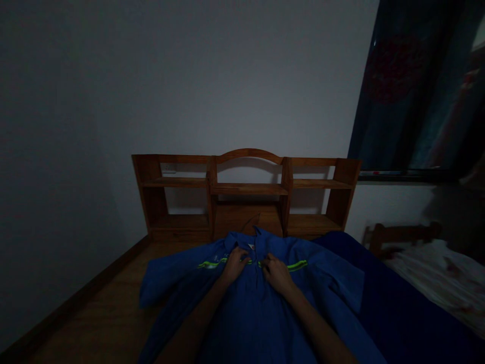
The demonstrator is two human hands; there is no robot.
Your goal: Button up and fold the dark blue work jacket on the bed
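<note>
A blue work jacket (250, 318) with yellow-green reflective stripes across the chest lies spread out, collar towards the headboard and sleeves out to both sides. A pale label shows inside its collar. My left hand (235, 264) is on the chest just left of the front opening, fingers curled onto the cloth by the stripe. Across the opening, my right hand (277, 273) has its fingers bent and pinched on the other front edge. The fingertips of both hands are small and dim in the poor light.
Behind the collar stands a wooden headboard (248, 189) with open shelves, against a pale wall (227, 76). Bare wooden boards (109, 313) lie at left. Dark blue cloth (401, 308) covers the right side. Farther right are white bedding (439, 268) and a dark window (409, 101).
</note>
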